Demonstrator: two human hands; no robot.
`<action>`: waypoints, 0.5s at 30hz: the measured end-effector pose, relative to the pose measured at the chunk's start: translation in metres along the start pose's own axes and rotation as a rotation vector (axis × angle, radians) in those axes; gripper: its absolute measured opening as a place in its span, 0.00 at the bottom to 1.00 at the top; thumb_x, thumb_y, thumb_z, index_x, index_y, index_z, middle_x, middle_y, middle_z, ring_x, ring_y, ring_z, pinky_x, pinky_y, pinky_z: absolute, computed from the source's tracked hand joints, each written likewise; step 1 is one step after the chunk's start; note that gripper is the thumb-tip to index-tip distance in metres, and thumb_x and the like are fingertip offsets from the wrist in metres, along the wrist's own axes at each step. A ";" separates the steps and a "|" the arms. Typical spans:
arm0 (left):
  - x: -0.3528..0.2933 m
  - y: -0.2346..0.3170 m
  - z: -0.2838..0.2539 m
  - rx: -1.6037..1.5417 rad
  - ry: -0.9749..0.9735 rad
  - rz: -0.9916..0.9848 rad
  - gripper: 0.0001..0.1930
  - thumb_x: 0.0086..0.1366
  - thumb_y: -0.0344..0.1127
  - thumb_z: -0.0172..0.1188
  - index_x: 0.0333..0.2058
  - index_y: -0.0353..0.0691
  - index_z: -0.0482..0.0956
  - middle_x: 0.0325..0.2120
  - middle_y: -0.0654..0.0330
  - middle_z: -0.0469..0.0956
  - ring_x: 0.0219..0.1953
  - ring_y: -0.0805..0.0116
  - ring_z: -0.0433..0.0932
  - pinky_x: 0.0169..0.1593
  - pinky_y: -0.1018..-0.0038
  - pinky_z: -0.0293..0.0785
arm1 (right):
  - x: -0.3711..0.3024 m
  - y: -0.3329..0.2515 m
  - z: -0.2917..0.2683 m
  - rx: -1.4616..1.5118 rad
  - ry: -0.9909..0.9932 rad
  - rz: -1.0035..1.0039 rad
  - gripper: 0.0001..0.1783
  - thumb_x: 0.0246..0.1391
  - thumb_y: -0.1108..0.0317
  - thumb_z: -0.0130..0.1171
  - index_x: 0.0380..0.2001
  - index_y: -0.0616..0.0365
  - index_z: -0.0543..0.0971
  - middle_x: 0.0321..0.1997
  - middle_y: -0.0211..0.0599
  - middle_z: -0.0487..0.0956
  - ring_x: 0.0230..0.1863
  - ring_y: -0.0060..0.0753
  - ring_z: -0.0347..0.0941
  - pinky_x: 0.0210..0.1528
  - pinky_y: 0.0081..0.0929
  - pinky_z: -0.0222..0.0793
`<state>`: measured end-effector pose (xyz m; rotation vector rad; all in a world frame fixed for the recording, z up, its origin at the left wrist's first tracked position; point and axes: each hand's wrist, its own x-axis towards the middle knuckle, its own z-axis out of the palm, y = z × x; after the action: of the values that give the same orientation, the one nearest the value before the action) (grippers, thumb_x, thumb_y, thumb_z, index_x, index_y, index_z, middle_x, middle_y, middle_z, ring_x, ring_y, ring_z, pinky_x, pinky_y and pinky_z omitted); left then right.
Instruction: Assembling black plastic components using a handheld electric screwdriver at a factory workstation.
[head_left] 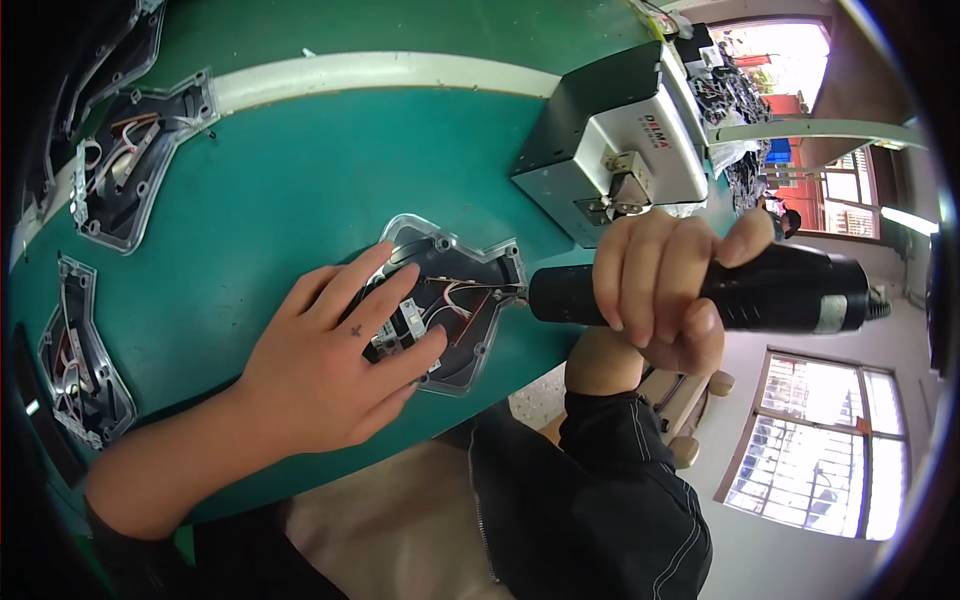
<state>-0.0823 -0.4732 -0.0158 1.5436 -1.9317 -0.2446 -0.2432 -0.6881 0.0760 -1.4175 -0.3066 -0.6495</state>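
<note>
A dark grey angular housing (470, 360) with a pale rim lies on the green bench. Inside it are thin red and white wires, a narrow strip and a light-coloured block (405, 325). Over its left part rests my left hand (335, 350), fingers spread, touching the housing and the block. My right hand (665, 285) is wrapped round a black electric screwdriver (785, 290), held roughly level in the picture. The tool's front end meets the narrow right corner of the housing, where a small metal piece shows. Its exact contact there is too small to tell.
Behind my right hand stands a silver and black screw feeder box (600, 140). Similar wired housings lie at the left, one farther back (140, 170) and one nearer (80, 360). A pale raised strip (390, 80) crosses the green bench (290, 180). Cables are heaped beyond the box.
</note>
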 end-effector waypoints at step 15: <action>-0.003 -0.002 0.014 -0.021 0.092 -0.062 0.18 0.53 0.40 0.68 0.45 0.55 0.84 0.60 0.44 0.70 0.65 0.46 0.68 0.58 0.55 0.68 | -0.009 0.029 0.026 -0.164 0.050 0.025 0.16 0.69 0.65 0.52 0.57 0.54 0.66 0.24 0.22 0.70 0.24 0.18 0.68 0.31 0.21 0.66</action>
<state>-0.0890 -0.4744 -0.0290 1.5755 -1.8064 -0.2161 -0.2281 -0.6598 0.0514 -1.5563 -0.1990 -0.7011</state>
